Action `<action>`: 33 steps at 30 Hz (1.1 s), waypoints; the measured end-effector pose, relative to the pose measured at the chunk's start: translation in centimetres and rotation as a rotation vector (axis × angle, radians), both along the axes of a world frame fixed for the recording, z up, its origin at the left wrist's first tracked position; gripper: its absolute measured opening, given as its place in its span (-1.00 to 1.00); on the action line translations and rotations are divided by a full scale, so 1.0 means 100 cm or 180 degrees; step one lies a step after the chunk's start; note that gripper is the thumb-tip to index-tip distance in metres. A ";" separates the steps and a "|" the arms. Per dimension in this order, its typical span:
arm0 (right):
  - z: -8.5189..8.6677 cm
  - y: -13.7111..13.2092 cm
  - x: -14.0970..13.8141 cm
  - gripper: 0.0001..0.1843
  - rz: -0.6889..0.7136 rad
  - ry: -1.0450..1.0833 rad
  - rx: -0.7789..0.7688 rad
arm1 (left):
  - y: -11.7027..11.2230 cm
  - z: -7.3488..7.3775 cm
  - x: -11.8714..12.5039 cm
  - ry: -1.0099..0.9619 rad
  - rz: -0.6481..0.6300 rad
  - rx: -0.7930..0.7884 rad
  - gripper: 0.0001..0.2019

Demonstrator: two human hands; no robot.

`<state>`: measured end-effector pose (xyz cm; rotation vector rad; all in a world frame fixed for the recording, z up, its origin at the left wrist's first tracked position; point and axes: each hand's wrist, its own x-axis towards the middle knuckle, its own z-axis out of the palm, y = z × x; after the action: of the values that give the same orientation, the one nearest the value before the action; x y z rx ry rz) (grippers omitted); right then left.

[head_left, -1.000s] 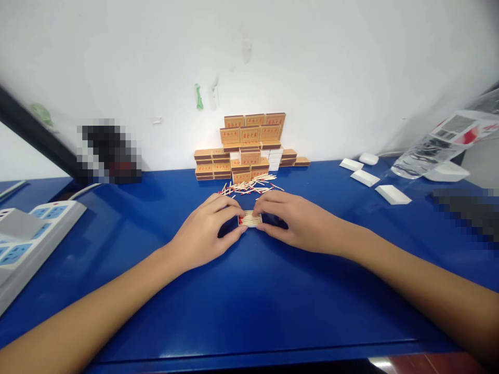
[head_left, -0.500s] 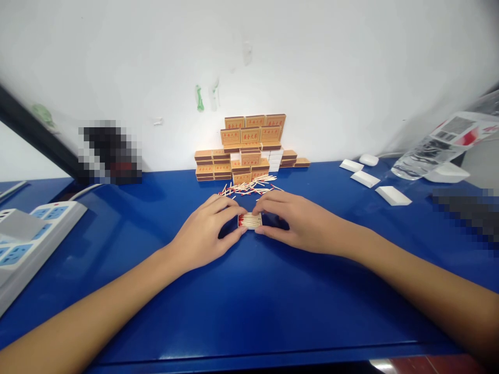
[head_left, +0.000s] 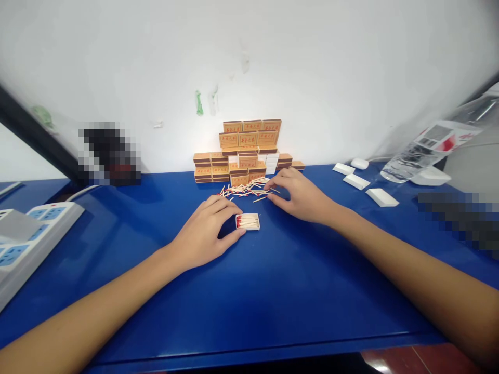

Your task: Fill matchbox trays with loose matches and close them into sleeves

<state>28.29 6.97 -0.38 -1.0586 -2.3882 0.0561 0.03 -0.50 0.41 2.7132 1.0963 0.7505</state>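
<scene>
A small white matchbox tray (head_left: 248, 222) full of red-tipped matches lies on the blue table (head_left: 249, 291). My left hand (head_left: 206, 231) holds its left end between thumb and fingers. My right hand (head_left: 302, 197) is farther back, fingers bent down over the right edge of a loose pile of matches (head_left: 246, 189); I cannot tell whether they pinch any. Behind the pile, orange matchboxes (head_left: 245, 150) are stacked against the white wall.
Three white empty trays (head_left: 362, 183) lie at the right, beside a crumpled clear plastic bag (head_left: 429, 148) and a white mouse-like object (head_left: 359, 163). A white power strip (head_left: 27, 234) sits at the left edge. A dark pixelated object (head_left: 109, 153) stands at the back left.
My right hand has left the tray and moved back and right to the loose match pile. My left hand still holds the tray.
</scene>
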 end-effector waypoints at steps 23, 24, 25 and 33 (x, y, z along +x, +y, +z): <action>0.004 0.020 0.014 -0.82 -0.0518 -0.0114 -0.0529 | -0.002 0.004 0.001 -0.0063 -0.0059 -0.0118 -0.78; 0.004 0.021 0.013 -0.80 -0.0552 -0.0116 -0.0629 | -0.002 0.004 0.001 -0.0045 -0.0046 -0.0123 -0.77; 0.005 0.020 0.013 -0.78 -0.0576 -0.0118 -0.0692 | -0.001 0.003 0.001 -0.0022 -0.0022 -0.0130 -0.76; 0.020 -0.035 -0.022 -0.84 0.0221 0.0187 -0.0750 | -0.001 0.002 0.001 -0.0032 0.0022 -0.0082 -0.75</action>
<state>26.06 3.50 1.65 -1.0615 -2.4067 0.3963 0.09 -0.57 0.60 2.6829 1.1059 0.7451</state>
